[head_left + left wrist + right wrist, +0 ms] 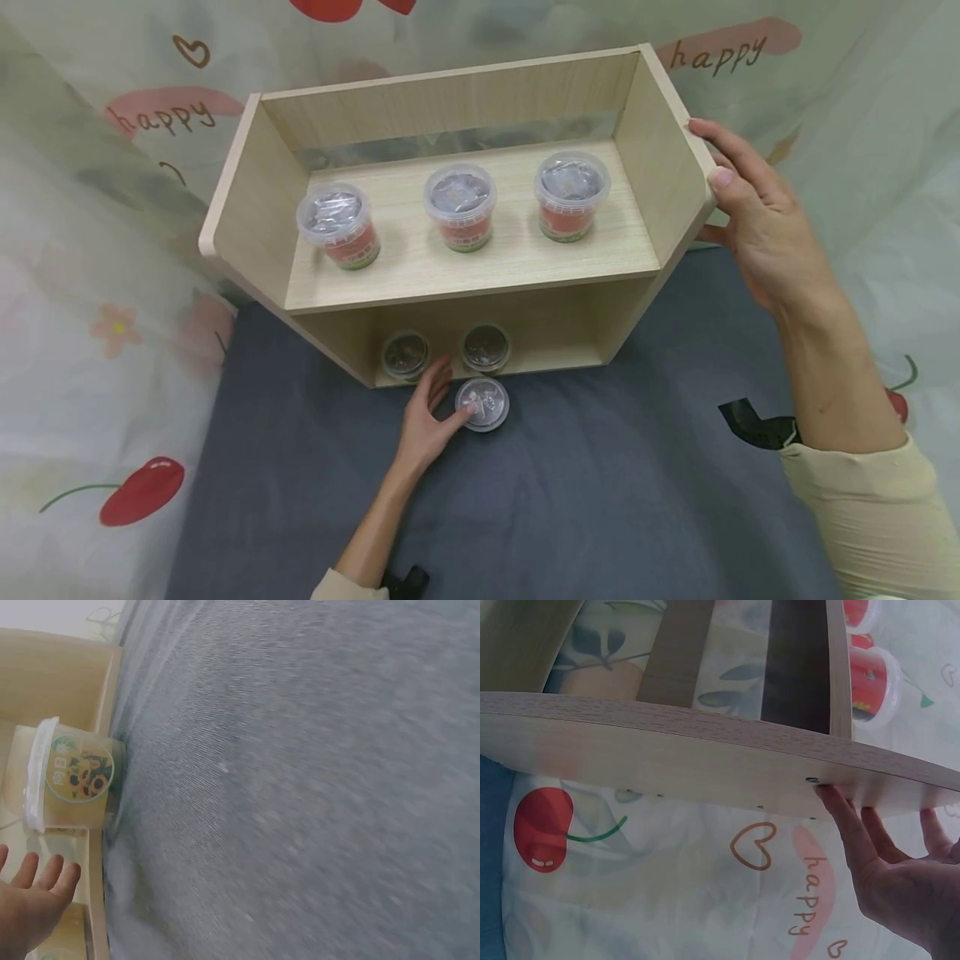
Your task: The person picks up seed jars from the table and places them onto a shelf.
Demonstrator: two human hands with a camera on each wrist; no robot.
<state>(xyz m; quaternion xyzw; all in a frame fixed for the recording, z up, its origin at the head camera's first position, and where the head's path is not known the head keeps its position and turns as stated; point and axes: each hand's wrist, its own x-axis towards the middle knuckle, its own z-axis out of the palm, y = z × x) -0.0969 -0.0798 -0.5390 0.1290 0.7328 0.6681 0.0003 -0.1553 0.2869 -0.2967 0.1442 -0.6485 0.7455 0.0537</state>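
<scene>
My left hand (427,425) reaches to the front of the lower shelf, fingers spread and fairly straight. Its thumb overlaps the lid of a clear lidded plastic tub (482,405) at the shelf's front edge. In the left wrist view a tub (79,776) shows a round sunflower label, and the fingertips (66,881) are apart from it. Two more tubs, one at left (405,356) and one at right (485,347), stand inside the lower level. My right hand (772,217) touches the right side panel of the wooden shelf (472,287) with extended fingers, seen against its outer face in the right wrist view.
Three red-labelled tubs, left (341,227), middle (461,207) and right (572,196), stand in a row on the upper level. Dark grey cloth (600,492) covers the table. A printed curtain (150,275) hangs behind and at both sides.
</scene>
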